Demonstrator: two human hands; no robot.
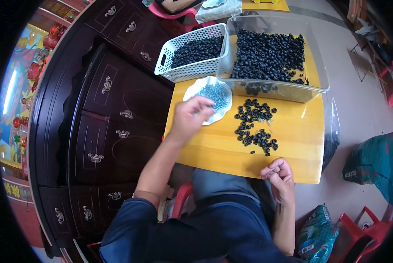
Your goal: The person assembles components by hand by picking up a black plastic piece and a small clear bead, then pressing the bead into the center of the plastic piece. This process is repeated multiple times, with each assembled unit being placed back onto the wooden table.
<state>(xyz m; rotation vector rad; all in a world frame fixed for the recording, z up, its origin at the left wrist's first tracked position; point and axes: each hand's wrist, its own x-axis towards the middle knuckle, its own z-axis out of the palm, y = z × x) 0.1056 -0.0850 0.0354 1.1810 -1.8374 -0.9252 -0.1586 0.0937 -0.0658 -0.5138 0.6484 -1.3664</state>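
Observation:
My left hand (193, 115) hovers over the near left rim of a white wavy-edged plate (191, 91). Its fingers are curled toward the thumb and slightly blurred; whatever they hold is too small to make out. On the plate lies a spread of tiny, clear bluish beads (217, 93). My right hand (280, 176) is at the table's near edge, thumb and fingers pinched together, their contents not discernible. Between the hands, small black ring-like parts (258, 136) lie loose on the yellow tabletop (205, 147). A few clear bits (265, 121) are scattered among them.
A clear plastic bin (288, 90) of black parts stands at the back right. Beside it is a white perforated basket (192, 71) with more. A dark wooden cabinet (130, 94) flanks the table's left. Teal bags (371, 162) and red chairs (363, 232) stand on the right; another person's arm (176, 5) shows behind.

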